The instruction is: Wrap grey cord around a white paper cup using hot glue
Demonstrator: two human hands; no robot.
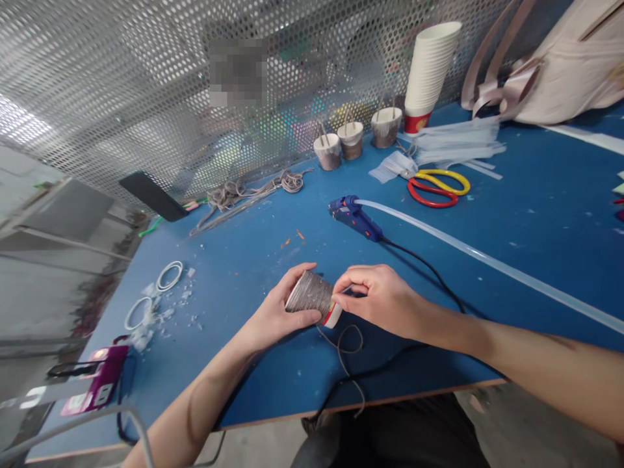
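A paper cup (310,292), wound with grey-brown cord over most of its side, lies tilted in my left hand (287,305), whose fingers and thumb wrap round it. Its red and white base end points right. My right hand (368,292) is closed in a pinch at that end, where a short piece of cord shows at the fingertips. Loose cord (347,351) hangs from below the cup and curls over the blue table towards its front edge. Beyond my right hand lies a blue glue gun (358,218) with a long clear glue stick.
Three cord-wrapped cups (351,141), stacked paper cups (431,75) and a pale bag (565,71) stand at the back. Scissors (436,188) lie near clear strips (455,143). Cord bundles (234,195), a phone (153,196), white rings (169,277) and a purple power strip (100,380) are left.
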